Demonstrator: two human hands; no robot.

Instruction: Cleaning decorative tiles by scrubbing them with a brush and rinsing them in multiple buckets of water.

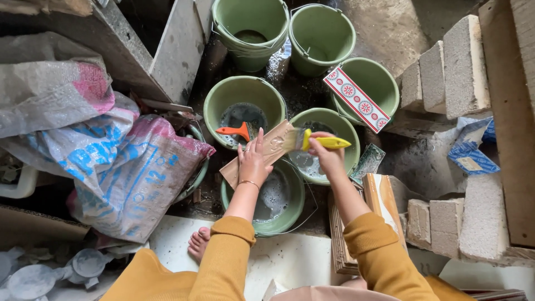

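Holding a tan carved tile [262,151] tilted over a green bucket [290,209] of cloudy water, left hand [252,163] grips its near edge, fingers spread flat on the face. Right hand [327,154] closed round the yellow handle of a brush [312,140]; bristles touch the tile's upper end. Tile spans the gap between three buckets. Behind it, a bucket [223,100] with an orange-handled brush [235,131] lying inside. Further right, a red-and-white patterned tile [357,99] rests across the rim of another bucket [384,83]. Two more green buckets [320,39] at the top. Woven sacks [111,161] left; grey blocks [451,72] right. A bare foot [198,244] shows below, on the floor.
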